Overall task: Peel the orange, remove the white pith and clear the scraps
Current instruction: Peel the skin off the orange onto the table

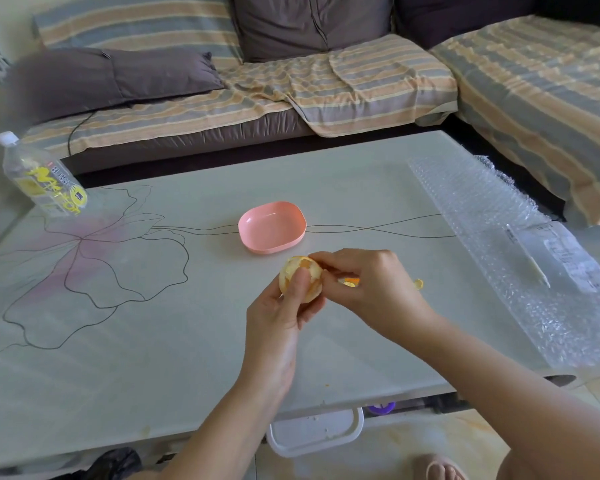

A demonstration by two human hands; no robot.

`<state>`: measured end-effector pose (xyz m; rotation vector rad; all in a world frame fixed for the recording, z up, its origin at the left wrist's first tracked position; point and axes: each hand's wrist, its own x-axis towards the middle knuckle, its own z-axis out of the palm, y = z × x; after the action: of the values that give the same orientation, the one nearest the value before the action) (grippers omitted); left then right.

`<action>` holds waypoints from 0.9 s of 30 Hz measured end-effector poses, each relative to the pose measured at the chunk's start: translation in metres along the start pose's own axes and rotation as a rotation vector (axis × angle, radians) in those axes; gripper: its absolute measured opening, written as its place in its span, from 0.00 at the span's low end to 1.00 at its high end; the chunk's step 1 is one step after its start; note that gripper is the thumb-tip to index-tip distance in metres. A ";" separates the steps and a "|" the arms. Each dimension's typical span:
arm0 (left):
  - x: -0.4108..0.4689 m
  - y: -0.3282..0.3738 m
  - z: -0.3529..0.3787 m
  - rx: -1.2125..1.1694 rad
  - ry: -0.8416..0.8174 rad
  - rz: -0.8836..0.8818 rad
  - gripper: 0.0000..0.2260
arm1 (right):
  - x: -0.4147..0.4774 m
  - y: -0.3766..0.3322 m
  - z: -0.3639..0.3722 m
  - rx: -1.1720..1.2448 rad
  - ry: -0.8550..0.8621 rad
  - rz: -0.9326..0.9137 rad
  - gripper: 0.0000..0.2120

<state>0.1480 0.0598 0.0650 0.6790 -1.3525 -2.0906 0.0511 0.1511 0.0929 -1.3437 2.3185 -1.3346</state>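
The orange (300,277), partly peeled, is held above the middle of the table (153,341), nearer its front edge. The left hand (278,317) grips it from below, thumb across the front. The right hand (371,285) pinches at its top with curled fingers, a piece of peel (350,281) tucked under them. A pink dish (272,226) sits just behind. Bubble wrap (520,244) lies along the right edge, and a bottle (42,178) stands at the far left corner.

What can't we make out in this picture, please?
Head view:
- Underside of the orange: covered by the left hand.
- The peel in the right hand: mostly hidden by curled fingers.
- The bottle label: too small, blurred.
- The white tub under the table: mostly hidden by its edge.
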 end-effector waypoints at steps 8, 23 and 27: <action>-0.001 -0.007 0.001 0.070 0.009 0.066 0.18 | 0.001 0.000 -0.006 -0.011 -0.018 0.079 0.09; 0.003 -0.003 0.000 0.051 -0.021 0.116 0.33 | -0.002 -0.002 -0.014 0.215 -0.037 0.197 0.17; 0.002 -0.003 0.002 0.060 -0.009 0.114 0.37 | -0.003 -0.006 -0.011 0.266 0.026 0.206 0.13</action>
<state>0.1450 0.0610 0.0625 0.6034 -1.4300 -1.9730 0.0507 0.1593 0.1030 -0.9859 2.1314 -1.5324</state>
